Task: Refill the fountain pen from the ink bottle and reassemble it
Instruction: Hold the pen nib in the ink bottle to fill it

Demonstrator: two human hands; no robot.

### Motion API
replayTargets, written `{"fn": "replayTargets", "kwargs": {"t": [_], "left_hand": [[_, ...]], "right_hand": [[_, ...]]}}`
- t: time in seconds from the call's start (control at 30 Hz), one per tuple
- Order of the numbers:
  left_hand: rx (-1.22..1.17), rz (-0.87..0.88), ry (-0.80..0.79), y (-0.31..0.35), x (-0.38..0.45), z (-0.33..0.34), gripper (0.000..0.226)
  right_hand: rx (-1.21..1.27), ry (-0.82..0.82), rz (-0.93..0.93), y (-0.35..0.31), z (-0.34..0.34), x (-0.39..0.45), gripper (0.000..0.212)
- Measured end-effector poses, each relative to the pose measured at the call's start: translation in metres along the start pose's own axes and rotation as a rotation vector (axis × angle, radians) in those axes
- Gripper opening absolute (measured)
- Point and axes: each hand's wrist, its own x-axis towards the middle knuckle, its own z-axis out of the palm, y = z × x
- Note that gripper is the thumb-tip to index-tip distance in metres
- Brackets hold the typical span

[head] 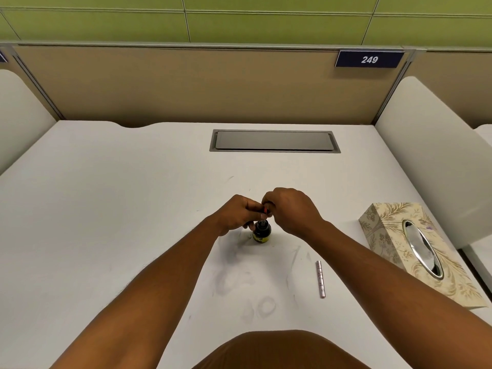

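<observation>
A small dark ink bottle (262, 231) with a yellow label stands open on the white desk (133, 209), and the pen's front section (263, 222) points down into its mouth. My left hand (238, 213) and my right hand (288, 209) meet just above the bottle, fingers pinched on the pen's upper end, where a bit of red shows. Most of the pen is hidden by my fingers. The silver pen barrel (320, 279) lies apart on the desk, to the right and nearer me.
A patterned tissue box (415, 251) sits at the right edge. A grey cable hatch (274, 141) is set into the desk farther back. Beige partitions with a "249" sign (369, 59) close off the back and sides. Faint smudges mark the desk.
</observation>
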Motion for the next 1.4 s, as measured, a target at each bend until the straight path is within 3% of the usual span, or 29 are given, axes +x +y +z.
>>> {"fn": "replayTargets", "kwargs": {"t": [0.27,0.43,0.63,0.77,0.97,1.2,1.4], "left_hand": [[-0.002,-0.001,-0.025,0.0017,-0.0003,0.0023,0.022],[0.008,-0.006,-0.012,-0.0019,0.0007,-0.0022,0.019],[0.014,-0.009,-0.001,-0.0030,0.0013,-0.0003,0.021],[0.022,-0.009,-0.008,-0.0035,0.0022,-0.0007,0.024],[0.014,-0.009,-0.020,0.0003,0.0019,-0.0011,0.018],[0.002,-0.020,-0.017,0.0005,0.0029,0.0004,0.020],[-0.004,-0.017,-0.018,0.0005,0.0031,0.0004,0.022]], "right_hand": [[-0.021,0.013,0.062,0.0039,0.0041,-0.0016,0.020],[0.029,0.005,-0.020,0.0059,0.0057,-0.0024,0.026],[0.014,0.015,0.014,0.0024,0.0067,-0.0030,0.018],[0.037,0.010,0.065,0.0026,0.0042,-0.0022,0.022],[0.027,0.002,-0.066,0.0066,0.0045,-0.0037,0.022],[-0.012,0.040,-0.025,0.0051,0.0061,-0.0031,0.013],[0.029,0.003,-0.011,0.0072,0.0024,-0.0002,0.022]]}}
